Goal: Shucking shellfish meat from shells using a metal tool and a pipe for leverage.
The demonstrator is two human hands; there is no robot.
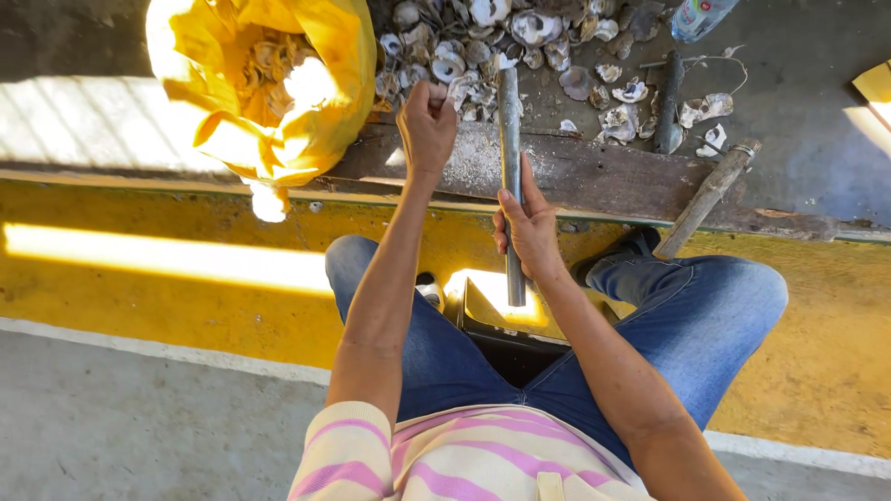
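My right hand (529, 227) grips a long grey metal rod (510, 130) that points away from me, its far end among the shells. My left hand (427, 121) is closed in a fist just left of the rod, over a worn wooden plank (594, 176); whatever it holds is hidden inside the fingers. A heap of pale oyster shells (520, 37) lies beyond the plank. I sit with my knees in blue jeans on either side of a dark box (506, 339).
A yellow sack (269, 83) holding shells stands at the left by the plank. A wooden-handled tool (710, 195) leans at the right, a dark tool (668, 102) lies among shells, and a plastic bottle (701, 17) is at top right. A yellow painted strip (167, 278) crosses the concrete floor.
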